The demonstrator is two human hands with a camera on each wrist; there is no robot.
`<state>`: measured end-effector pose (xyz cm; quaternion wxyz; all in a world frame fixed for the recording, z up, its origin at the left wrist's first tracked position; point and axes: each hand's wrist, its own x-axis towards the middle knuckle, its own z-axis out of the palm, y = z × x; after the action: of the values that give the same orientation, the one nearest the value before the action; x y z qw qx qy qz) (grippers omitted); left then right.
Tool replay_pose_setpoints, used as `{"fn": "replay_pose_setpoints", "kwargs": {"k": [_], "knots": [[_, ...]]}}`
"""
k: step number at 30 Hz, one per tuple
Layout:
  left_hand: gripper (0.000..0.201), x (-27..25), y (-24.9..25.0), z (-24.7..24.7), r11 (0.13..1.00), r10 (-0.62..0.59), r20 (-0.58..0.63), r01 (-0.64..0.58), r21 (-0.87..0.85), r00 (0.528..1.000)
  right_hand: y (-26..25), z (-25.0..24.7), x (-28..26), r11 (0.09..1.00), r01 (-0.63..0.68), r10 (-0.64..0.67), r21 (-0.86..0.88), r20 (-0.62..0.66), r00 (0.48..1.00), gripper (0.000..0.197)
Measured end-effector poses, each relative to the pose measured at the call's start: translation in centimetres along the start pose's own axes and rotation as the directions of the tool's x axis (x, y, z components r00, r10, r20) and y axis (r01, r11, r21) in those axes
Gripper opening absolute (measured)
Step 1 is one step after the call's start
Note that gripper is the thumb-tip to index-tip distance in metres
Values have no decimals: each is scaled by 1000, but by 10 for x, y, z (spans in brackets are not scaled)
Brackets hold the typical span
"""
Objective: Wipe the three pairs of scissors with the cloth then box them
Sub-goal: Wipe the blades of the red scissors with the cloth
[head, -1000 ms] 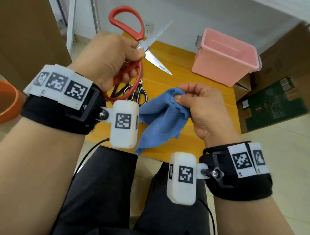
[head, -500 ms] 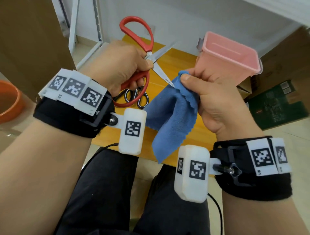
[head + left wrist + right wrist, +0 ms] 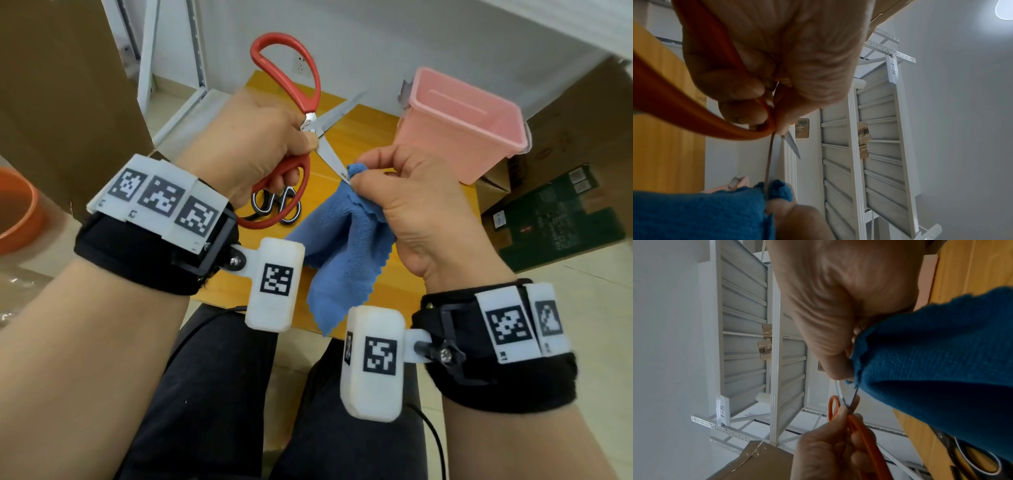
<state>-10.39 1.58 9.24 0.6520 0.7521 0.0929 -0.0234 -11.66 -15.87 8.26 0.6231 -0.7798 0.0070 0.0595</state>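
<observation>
My left hand point(image 3: 260, 150) grips the lower handle of the red-handled scissors point(image 3: 291, 82), held up above the table with the blades spread open. My right hand point(image 3: 404, 192) pinches the blue cloth point(image 3: 342, 246) round the tip of the lower blade point(image 3: 330, 156). The rest of the cloth hangs down toward the table edge. In the left wrist view the blade point(image 3: 768, 162) runs into the cloth point(image 3: 701, 214). The right wrist view shows the cloth point(image 3: 937, 356) folded over the blade tip. Black-handled scissors point(image 3: 277, 205) lie on the wooden table point(image 3: 363, 137) under my left hand. How many pairs lie there is hidden.
An empty pink plastic box point(image 3: 466, 126) stands at the table's far right corner. Cardboard boxes point(image 3: 561, 205) sit on the floor to the right. An orange bowl point(image 3: 17, 209) is at the left edge. White metal shelving point(image 3: 869, 146) stands behind the table.
Both hands have come together. The right hand brought the cloth up from in front of me and closed it on the tip of the lower blade. The scissors stayed raised.
</observation>
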Motion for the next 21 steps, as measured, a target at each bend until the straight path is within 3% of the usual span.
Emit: {"fn": "replay_pose_setpoints", "kwargs": {"k": [4, 11, 21], "knots": [[17, 2, -1, 1, 1000, -13, 11, 13, 6, 1000, 3, 5, -3, 999, 9, -12, 49, 56, 998, 12], [9, 2, -6, 6, 999, -35, 22, 36, -16, 999, 13, 18, -1, 978, 150, -147, -146, 37, 989, 3], [10, 5, -11, 4, 999, -44, 7, 44, -30, 999, 18, 10, -2, 913, 261, -195, -314, 226, 954, 27]]}}
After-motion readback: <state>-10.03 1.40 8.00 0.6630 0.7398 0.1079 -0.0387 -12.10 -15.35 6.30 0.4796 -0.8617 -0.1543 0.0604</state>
